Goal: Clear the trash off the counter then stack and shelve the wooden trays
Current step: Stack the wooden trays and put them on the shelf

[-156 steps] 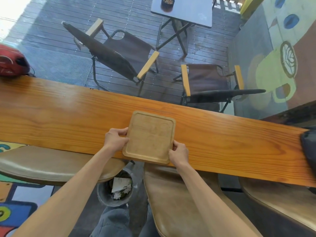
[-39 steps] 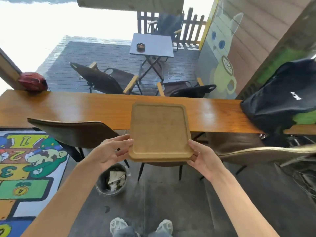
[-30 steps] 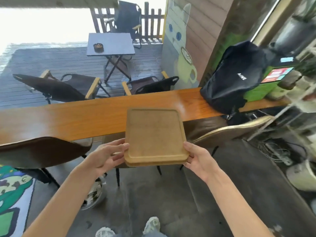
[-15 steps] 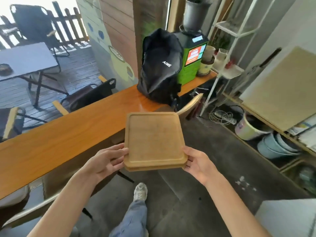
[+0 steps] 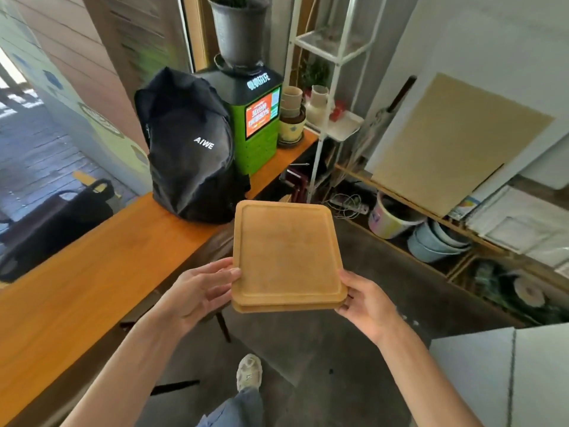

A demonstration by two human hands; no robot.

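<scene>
A stack of two square wooden trays [image 5: 286,254] hangs level in the air in front of me, above the grey floor. My left hand [image 5: 200,295] grips the stack's near left corner, thumb along the edge and fingers underneath. My right hand [image 5: 366,303] holds the near right corner the same way. The orange wooden counter [image 5: 92,272] runs along my left, apart from the trays.
A black backpack [image 5: 187,149] and a green machine [image 5: 255,121] stand on the counter's far end. A white metal shelf rack [image 5: 323,87] stands beyond. Low wooden shelving [image 5: 431,217] with buckets and boards lines the right. A grey surface [image 5: 505,374] is at lower right.
I lifted the stacked trays off the counter and turned right with them. The view has swung from the deck chairs to the backpack and the shelves. Both hands keep their grip.
</scene>
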